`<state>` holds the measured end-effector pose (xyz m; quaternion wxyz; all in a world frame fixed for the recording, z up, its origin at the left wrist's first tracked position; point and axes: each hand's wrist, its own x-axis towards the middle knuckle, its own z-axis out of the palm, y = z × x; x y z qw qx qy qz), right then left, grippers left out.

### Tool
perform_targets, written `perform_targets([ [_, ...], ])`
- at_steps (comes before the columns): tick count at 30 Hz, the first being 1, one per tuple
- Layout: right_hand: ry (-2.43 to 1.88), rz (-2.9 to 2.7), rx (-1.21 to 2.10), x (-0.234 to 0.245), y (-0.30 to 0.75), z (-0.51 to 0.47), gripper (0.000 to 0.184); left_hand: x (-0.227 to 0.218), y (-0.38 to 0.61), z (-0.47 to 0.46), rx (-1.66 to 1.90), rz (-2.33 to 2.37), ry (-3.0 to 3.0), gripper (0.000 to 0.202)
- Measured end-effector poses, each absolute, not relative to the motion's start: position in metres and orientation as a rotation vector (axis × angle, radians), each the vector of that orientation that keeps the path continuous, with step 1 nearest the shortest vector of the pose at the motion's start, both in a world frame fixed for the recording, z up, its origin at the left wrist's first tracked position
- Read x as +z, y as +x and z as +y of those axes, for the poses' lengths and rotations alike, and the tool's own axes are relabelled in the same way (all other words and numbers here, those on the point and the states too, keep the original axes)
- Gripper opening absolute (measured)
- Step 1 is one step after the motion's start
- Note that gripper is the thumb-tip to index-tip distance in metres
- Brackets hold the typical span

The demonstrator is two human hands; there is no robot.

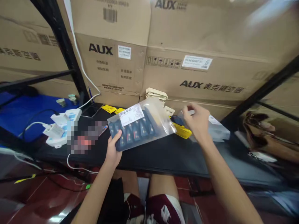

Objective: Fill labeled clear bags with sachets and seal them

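Note:
My left hand [114,146] grips the lower left corner of a frosted plastic bag [161,123], thumb on top. Through its film show several dark blue sachets [133,133] in a row, and a white printed label [131,114] is stuck near the upper edge. The bag tilts above the black table. My right hand [197,119] is apart from this bag, fingers curled in a pinch above yellow packets [183,131]. Something whitish shows by its fingertips, too unclear to name. Behind that hand lies a stack of frosted bags [217,129].
Cream paper packets [156,93] stand at the back, near more yellow packets [109,109]. On the left are a white power strip [60,130], a phone [90,111] and cables. Large cardboard boxes [112,68] wall the back; black shelf posts [63,40] flank the table [158,158]. A brown bag [266,133] sits right.

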<state>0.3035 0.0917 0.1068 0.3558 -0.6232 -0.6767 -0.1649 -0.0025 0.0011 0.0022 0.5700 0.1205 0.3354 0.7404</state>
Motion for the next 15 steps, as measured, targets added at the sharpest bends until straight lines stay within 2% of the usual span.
perform_targets([
  [5, -2.316, -2.094, -0.211, 0.097, 0.311, 0.154, 0.033, 0.003, -0.003, 0.001, 1.732, 0.794, 0.309, 0.045],
  [11, -2.504, -2.054, 0.03, 0.079, 0.309, 0.193, 0.041, 0.003, 0.0, -0.003, 1.682, 0.863, 0.476, 0.06],
  [15, -2.483, -2.018, -0.004, 0.089, 0.313, 0.194, 0.038, 0.002, 0.0, -0.003, 1.676, 0.861, 0.513, 0.063],
])
